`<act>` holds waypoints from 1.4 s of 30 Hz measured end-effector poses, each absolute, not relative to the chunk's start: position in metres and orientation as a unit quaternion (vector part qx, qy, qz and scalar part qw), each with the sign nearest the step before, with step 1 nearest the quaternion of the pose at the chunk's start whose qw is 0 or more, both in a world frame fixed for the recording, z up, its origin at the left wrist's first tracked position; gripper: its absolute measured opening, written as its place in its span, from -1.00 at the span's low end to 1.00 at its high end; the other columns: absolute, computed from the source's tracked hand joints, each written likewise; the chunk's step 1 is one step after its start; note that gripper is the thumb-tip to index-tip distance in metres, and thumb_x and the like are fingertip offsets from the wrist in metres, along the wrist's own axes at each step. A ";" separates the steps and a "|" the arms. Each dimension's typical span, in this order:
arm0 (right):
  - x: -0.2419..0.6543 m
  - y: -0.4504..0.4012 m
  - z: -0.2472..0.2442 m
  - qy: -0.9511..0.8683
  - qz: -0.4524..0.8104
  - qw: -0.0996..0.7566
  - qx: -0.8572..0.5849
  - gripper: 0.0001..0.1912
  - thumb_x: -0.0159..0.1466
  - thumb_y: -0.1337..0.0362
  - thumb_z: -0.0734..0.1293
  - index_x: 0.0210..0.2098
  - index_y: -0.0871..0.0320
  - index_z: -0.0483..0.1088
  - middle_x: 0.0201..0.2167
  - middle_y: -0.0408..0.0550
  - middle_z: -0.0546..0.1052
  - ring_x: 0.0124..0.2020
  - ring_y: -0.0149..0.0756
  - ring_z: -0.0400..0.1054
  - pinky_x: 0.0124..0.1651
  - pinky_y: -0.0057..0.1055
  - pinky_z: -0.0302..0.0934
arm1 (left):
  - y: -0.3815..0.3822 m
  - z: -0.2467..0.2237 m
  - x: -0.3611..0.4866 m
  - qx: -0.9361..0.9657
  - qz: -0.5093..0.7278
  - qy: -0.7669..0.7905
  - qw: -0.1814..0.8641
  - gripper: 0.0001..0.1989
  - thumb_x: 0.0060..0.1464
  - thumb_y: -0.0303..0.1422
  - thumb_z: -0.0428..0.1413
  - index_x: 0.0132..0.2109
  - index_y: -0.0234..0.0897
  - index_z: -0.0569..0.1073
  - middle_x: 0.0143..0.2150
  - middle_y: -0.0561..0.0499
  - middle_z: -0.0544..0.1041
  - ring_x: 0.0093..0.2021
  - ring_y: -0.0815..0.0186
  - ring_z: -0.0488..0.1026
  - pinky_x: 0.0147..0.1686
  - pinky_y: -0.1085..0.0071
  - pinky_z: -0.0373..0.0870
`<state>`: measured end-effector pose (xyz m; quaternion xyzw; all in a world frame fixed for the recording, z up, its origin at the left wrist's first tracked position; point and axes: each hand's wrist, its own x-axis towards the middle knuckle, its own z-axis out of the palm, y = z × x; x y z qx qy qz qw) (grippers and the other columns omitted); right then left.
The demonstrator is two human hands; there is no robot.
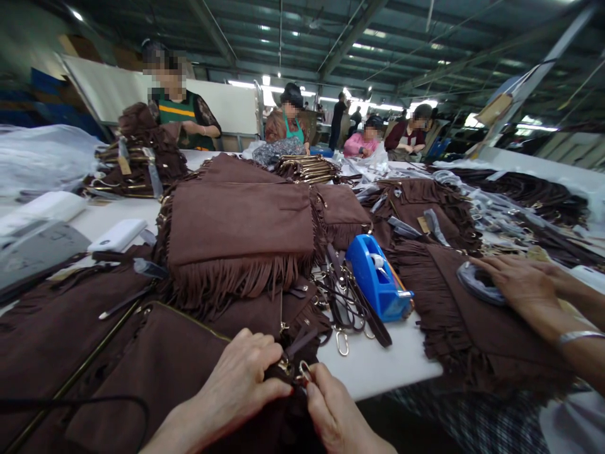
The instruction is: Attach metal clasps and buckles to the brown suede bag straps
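Observation:
My left hand (231,384) is closed on the corner of a brown bag (165,359), beside the end of its gold zipper. Between finger and thumb, my right hand (338,413) pinches a gold snap hook (305,371) close to that corner. The hook is next to small metal fittings at the bag's edge; whether it is fastened to them I cannot tell. Just beyond my hands lie several dark wrist straps (350,296) with gold hooks. A blue tape dispenser (378,277) stands beside them.
Fringed brown bags (241,227) are piled ahead. At right, a co-worker's hands (524,287) hold a plastic-wrapped coil (477,284) over another fringed bag (454,302). White devices (118,234) stand at left. Several people work across the table.

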<state>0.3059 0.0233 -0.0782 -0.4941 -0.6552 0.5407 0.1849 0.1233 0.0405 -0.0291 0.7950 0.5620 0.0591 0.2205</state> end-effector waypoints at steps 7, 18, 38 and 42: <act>0.299 0.024 -0.073 -0.670 0.507 0.143 -0.523 -0.80 0.27 0.21 -0.04 -0.32 0.13 0.12 -0.36 0.00 0.36 -0.32 -0.22 0.24 -0.26 -0.31 0.03 | 0.039 -0.034 0.123 0.802 0.068 0.555 0.211 -0.83 -0.01 -0.32 0.19 -0.44 -0.30 0.39 -0.41 0.09 0.41 -0.34 0.30 0.29 -0.31 0.36 -0.01; 0.284 0.020 -0.090 -0.678 0.379 0.137 -0.615 -0.86 0.23 0.37 -0.03 -0.33 0.11 0.10 -0.47 0.05 0.46 -0.40 -0.12 0.37 -0.39 -0.34 -0.07 | 0.039 -0.051 0.129 0.829 0.174 0.528 0.065 -0.83 -0.02 -0.41 0.12 -0.53 -0.29 0.35 -0.55 0.08 0.42 -0.50 0.29 0.30 -0.39 0.35 0.00; 0.268 0.024 -0.063 -0.627 0.381 0.115 -0.670 -0.75 0.28 0.45 -0.03 -0.22 0.24 0.22 -0.26 0.21 0.51 -0.20 -0.04 0.43 -0.30 -0.31 0.05 | 0.044 -0.037 0.148 0.806 0.069 0.576 0.116 -0.81 0.13 -0.40 0.00 -0.44 -0.28 0.41 -0.46 0.01 0.50 -0.41 0.22 0.36 -0.34 0.30 0.05; 0.266 0.023 -0.058 -0.609 0.389 0.109 -0.683 -0.74 0.27 0.47 -0.03 -0.19 0.28 0.22 -0.27 0.25 0.52 -0.18 0.00 0.43 -0.28 -0.30 0.06 | 0.046 -0.034 0.147 0.805 0.055 0.577 0.130 -0.79 0.15 -0.36 0.00 -0.43 -0.28 0.40 -0.44 0.02 0.51 -0.38 0.22 0.36 -0.34 0.32 0.05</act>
